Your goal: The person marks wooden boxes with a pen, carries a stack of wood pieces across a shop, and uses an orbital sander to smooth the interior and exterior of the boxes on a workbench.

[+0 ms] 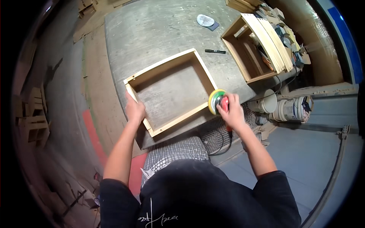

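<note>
A rectangular wooden frame point(179, 114), like a drawer box with no bottom, rests on the grey worktable point(148, 37). My left hand point(135, 108) grips its left side near the middle. In my right hand point(233, 112) is a corded disc sander point(224, 103) with a red body and a yellow-edged round pad point(212, 102). The pad is tilted nearly on edge at the frame's right corner; whether it touches the wood I cannot tell. The sander's cord hangs below my right wrist.
A second wooden box frame point(242, 72) stands at the table's right edge, with tools and wood scraps behind. Near it lie a black marker point(215, 51), a round pale disc point(205, 20) and a dark pad point(213, 26). White buckets point(291, 109) stand at right, below the tabletop.
</note>
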Motion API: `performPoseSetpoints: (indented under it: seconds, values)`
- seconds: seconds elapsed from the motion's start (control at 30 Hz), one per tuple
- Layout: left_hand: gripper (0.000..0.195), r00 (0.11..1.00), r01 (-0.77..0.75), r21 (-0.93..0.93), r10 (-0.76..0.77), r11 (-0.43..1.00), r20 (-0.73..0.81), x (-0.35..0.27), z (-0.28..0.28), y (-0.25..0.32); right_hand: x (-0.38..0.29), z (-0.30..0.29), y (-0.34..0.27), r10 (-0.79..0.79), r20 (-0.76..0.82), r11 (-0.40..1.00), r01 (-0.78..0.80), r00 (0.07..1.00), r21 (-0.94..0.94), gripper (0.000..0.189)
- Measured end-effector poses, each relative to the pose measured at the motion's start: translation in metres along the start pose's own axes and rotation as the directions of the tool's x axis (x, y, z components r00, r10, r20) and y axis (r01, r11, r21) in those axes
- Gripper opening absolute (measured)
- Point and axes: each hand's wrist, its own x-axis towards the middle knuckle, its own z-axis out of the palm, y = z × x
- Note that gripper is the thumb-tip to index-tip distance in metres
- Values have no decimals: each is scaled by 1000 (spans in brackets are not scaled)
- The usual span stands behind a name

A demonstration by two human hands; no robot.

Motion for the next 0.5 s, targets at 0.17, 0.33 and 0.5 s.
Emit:
performPoseSetpoints:
  seconds: [0.17,0.33,0.5]
  values:
    - [76,999,28,-2,-28,1000,-26,-2,-2,13,42,-4,-53,-69,394,994,99,917,-55,42]
    - [77,997,71,50,-72,996,9,-4,-9,22,-12,43,-153,-359,510,931,341,782,132,49]
    - [85,994,110,10,-110,994,26,-10,-23,42,-27,31,-116,-318,399,948,281,860,150,55]
